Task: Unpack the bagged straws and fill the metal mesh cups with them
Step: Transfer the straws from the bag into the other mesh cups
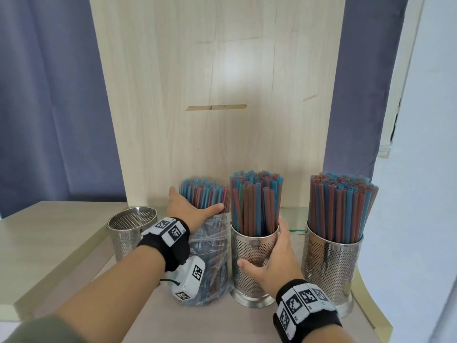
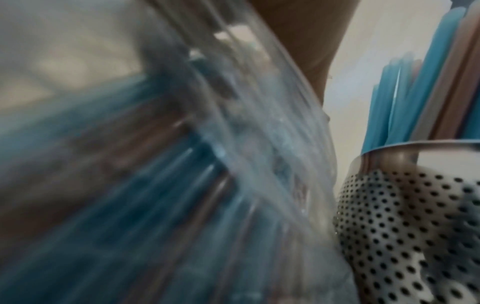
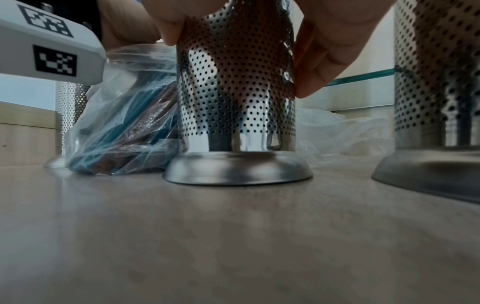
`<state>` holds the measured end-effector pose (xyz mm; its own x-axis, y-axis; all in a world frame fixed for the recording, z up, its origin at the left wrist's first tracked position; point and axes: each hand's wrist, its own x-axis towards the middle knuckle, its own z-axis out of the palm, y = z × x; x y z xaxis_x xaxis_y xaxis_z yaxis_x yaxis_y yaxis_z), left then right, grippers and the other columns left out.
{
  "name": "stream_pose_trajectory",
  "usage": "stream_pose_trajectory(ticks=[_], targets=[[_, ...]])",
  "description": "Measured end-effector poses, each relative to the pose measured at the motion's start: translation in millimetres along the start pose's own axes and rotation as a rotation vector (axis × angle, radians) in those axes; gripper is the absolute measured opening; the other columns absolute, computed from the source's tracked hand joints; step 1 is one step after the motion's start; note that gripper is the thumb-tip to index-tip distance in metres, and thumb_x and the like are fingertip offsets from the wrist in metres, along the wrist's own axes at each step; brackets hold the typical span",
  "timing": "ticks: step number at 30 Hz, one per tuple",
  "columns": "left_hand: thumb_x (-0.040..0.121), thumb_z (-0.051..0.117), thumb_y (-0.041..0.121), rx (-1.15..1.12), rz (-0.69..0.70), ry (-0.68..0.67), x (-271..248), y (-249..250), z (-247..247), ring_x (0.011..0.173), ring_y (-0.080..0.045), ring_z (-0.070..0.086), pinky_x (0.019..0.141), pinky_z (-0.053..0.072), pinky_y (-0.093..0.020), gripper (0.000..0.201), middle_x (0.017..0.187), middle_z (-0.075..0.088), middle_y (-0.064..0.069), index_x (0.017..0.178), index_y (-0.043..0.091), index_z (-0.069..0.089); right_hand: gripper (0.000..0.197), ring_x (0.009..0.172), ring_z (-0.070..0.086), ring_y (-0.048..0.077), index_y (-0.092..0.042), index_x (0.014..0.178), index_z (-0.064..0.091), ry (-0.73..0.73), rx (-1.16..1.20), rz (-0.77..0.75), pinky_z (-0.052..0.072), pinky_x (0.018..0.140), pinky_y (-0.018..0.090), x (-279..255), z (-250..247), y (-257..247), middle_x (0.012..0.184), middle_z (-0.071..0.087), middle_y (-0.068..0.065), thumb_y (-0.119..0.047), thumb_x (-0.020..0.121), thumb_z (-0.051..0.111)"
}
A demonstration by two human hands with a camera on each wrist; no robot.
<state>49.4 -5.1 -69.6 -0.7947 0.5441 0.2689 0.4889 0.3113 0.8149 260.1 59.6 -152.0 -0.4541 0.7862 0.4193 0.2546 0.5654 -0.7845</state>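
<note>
The bag of straws (image 1: 210,246) stands upright on the table (image 1: 74,243), a clear plastic bag with blue and red-brown straws poking out of its open top. It sits between an empty mesh cup (image 1: 128,231) to its left and the middle mesh cup (image 1: 252,258) to its right, touching or nearly touching the latter; in the left wrist view the crumpled plastic lies right against that cup's perforated wall. The left hand (image 1: 190,211) wraps around the upper part of the bag at the level where the straws emerge, thumb across the near side and fingers reaching around the far side, gripping the bundle.

The middle mesh cup is full of upright straws and stands on its flared base flat on the table. The right hand (image 1: 274,261) holds it by the wall: the thumb presses the near left side and the fingers (image 3: 322,61) curl around the right side, as the right wrist view shows from low down. Further right, well apart from that hand, a third mesh cup (image 1: 331,266) also stands packed with straws.

Loose clear plastic (image 3: 345,133) lies on the table behind, between the middle and right cups. A pale wooden board (image 1: 217,95) rises behind the cups, with blue curtains (image 1: 49,107) on either side.
</note>
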Motion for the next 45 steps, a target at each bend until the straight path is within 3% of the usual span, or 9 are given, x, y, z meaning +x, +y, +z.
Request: stream_pose_trajectory(ticks=[4, 6, 8, 17, 27, 32, 35, 39, 45], targets=[[0.058, 0.085, 0.060, -0.025, 0.040, 0.041, 4.0, -10.2, -3.6, 0.132, -0.032, 0.046, 0.107, 0.043, -0.043, 0.124, 0.146, 0.044, -0.015, 0.149, 0.003, 0.023, 0.131, 0.134, 0.038, 0.008, -0.034, 0.152, 0.000, -0.007, -0.008, 0.008, 0.031, 0.111, 0.025, 0.8, 0.2, 2.2, 0.148, 0.036, -0.007, -0.044, 0.056, 0.089], [0.066, 0.081, 0.058, -0.059, 0.065, 0.048, 6.7, -13.5, -7.7, 0.111, -0.028, 0.060, 0.090, 0.051, -0.037, 0.092, 0.122, 0.061, -0.009, 0.133, 0.006, 0.045, 0.131, 0.135, 0.038, 0.010, -0.035, 0.152, 0.001, -0.010, -0.006, 0.011, 0.033, 0.113, 0.029, 0.9, 0.2, 2.5, 0.149, 0.037, -0.006, -0.044, 0.056, 0.089], [0.078, 0.075, 0.051, -0.064, 0.091, 0.033, 8.0, -14.1, -11.6, 0.091, -0.021, 0.062, 0.076, 0.048, -0.031, 0.061, 0.103, 0.064, -0.003, 0.118, 0.010, 0.056, 0.129, 0.134, 0.039, 0.009, -0.037, 0.151, 0.002, -0.011, 0.002, 0.006, 0.033, 0.112, 0.028, 1.0, 0.3, 2.1, 0.147, 0.038, -0.008, -0.042, 0.056, 0.090], [0.095, 0.058, 0.028, -0.070, 0.089, 0.080, 10.9, -10.1, -13.3, 0.072, -0.016, 0.054, 0.068, 0.039, -0.027, 0.018, 0.077, 0.056, 0.002, 0.098, 0.010, 0.059, 0.129, 0.133, 0.041, 0.012, -0.040, 0.149, 0.003, -0.002, -0.002, 0.023, 0.036, 0.113, 0.035, 0.4, 0.4, 3.5, 0.147, 0.039, -0.007, -0.045, 0.053, 0.089], [0.094, 0.061, 0.026, -0.094, 0.099, 0.101, 17.1, -3.5, -20.4, 0.075, -0.021, 0.055, 0.069, 0.041, -0.029, 0.019, 0.079, 0.059, -0.003, 0.093, 0.008, 0.062, 0.128, 0.134, 0.041, 0.014, -0.041, 0.149, 0.003, -0.012, 0.003, 0.034, 0.037, 0.112, 0.036, 0.9, -0.3, 2.6, 0.148, 0.038, -0.006, -0.044, 0.054, 0.089], [0.092, 0.057, 0.016, -0.112, 0.086, 0.080, 21.9, 4.3, -27.5, 0.058, -0.019, 0.045, 0.051, 0.032, -0.027, 0.024, 0.064, 0.049, -0.003, 0.070, 0.014, 0.051, 0.128, 0.133, 0.042, 0.014, -0.039, 0.150, 0.003, -0.015, -0.006, 0.036, 0.038, 0.111, 0.034, -0.2, -1.6, 1.0, 0.148, 0.038, -0.006, -0.043, 0.056, 0.090], [0.091, 0.060, 0.020, -0.109, 0.098, 0.093, 21.9, 7.6, -32.9, 0.061, -0.024, 0.051, 0.058, 0.042, -0.030, 0.021, 0.067, 0.056, -0.008, 0.076, 0.007, 0.060, 0.129, 0.134, 0.042, 0.015, -0.036, 0.151, 0.003, -0.014, -0.011, 0.044, 0.039, 0.111, 0.036, 0.2, -1.5, 0.8, 0.148, 0.038, -0.005, -0.043, 0.056, 0.090], [0.091, 0.059, 0.023, -0.146, 0.143, 0.113, 25.9, 14.4, -39.9, 0.079, -0.037, 0.066, 0.076, 0.057, -0.046, 0.028, 0.087, 0.070, -0.022, 0.090, -0.004, 0.066, 0.130, 0.135, 0.041, 0.016, -0.039, 0.150, 0.000, -0.021, -0.022, 0.051, 0.038, 0.112, 0.038, 0.1, -1.4, 1.4, 0.151, 0.036, -0.005, -0.046, 0.056, 0.089], [0.093, 0.057, 0.024, -0.237, 0.252, 0.178, 30.9, 35.2, -62.7, 0.067, -0.021, 0.061, 0.075, 0.054, -0.040, 0.022, 0.073, 0.067, -0.003, 0.081, 0.007, 0.064, 0.131, 0.136, 0.040, 0.015, -0.038, 0.150, 0.000, -0.016, -0.003, 0.047, 0.036, 0.113, 0.039, 1.2, -0.1, 3.1, 0.150, 0.037, -0.005, -0.045, 0.054, 0.090]])
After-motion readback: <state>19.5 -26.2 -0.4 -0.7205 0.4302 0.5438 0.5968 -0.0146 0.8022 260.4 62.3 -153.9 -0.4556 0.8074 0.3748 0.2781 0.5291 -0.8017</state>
